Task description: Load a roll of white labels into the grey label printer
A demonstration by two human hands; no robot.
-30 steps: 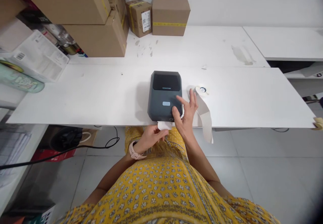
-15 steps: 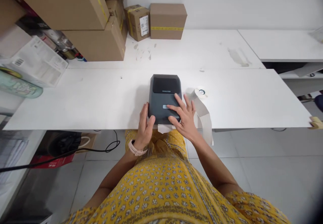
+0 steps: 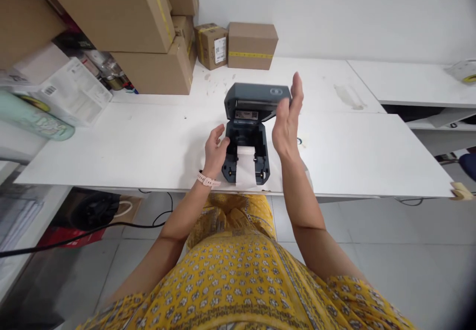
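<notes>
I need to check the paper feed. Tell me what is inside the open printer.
Inside the printer, under its raised lid, a white paper strip runs down the middle and over the front edge. The left hand covers part of the left wall; no roll shows behind the strip.

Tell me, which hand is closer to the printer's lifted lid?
The right hand. It is up against the right edge of the raised lid. The left hand sits lower, on the left side of the printer base, beside the white paper.
</notes>
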